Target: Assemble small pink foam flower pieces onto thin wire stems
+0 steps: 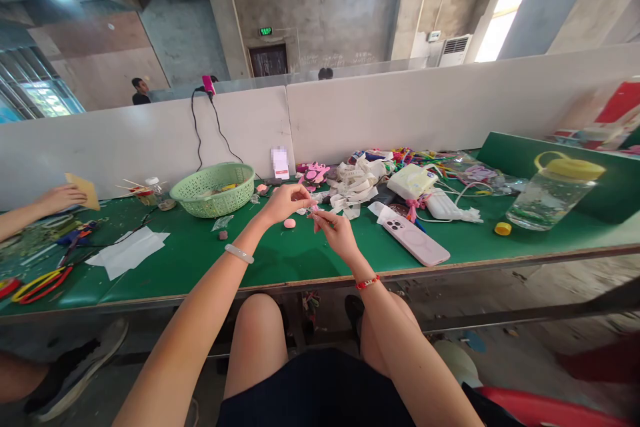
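Observation:
Above the green tabletop (pixel 270 260), my left hand (pixel 285 204) and my right hand (pixel 338 233) meet, fingertips almost touching. Between them is a tiny pinkish, partly see-through piece (pixel 313 209), too small to name. Both hands are closed in a pinch on or around it; which fingers bear it cannot be made out. Just under my left hand lies a round pink piece (pixel 289 223). A green plastic basket (pixel 215 210) with a few small things inside stands to the left of my hands. Behind them is a pile of crumpled whitish strips (pixel 353 185).
A pink phone (pixel 417 240), a white power strip (pixel 445 205), a yellow-lidded water bottle (pixel 555 193) and its yellow cap (pixel 503 229) occupy the right. At left are white paper (pixel 129 252), scissors (pixel 44 283) and another person's hand (pixel 63 199) holding a tan card. A low partition (pixel 400 107) runs behind.

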Action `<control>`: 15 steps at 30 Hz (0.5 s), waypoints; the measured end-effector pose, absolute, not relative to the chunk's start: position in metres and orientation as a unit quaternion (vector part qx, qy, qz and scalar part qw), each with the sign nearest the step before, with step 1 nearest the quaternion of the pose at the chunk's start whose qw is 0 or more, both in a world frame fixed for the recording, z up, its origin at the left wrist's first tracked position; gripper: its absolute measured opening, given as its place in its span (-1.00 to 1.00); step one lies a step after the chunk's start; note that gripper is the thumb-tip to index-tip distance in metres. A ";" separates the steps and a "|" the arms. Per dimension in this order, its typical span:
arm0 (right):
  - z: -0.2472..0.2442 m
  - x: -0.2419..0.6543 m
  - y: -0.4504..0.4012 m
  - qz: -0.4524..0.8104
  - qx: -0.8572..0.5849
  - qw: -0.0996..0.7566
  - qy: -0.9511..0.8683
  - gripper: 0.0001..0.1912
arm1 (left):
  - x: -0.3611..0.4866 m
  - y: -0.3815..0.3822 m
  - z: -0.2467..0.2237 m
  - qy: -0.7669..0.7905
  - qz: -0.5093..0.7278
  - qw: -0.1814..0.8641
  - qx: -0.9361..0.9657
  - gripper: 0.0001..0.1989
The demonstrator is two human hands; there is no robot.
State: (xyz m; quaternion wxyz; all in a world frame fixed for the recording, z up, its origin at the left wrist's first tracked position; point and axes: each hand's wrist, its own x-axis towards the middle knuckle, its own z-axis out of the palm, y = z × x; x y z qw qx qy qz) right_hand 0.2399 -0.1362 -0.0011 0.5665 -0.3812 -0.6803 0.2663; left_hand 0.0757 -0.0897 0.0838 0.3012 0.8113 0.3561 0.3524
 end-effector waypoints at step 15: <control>-0.005 0.236 -0.132 0.379 -0.321 0.617 -0.611 -0.55 | 0.087 -0.096 0.076 0.367 0.409 0.395 0.736 -0.59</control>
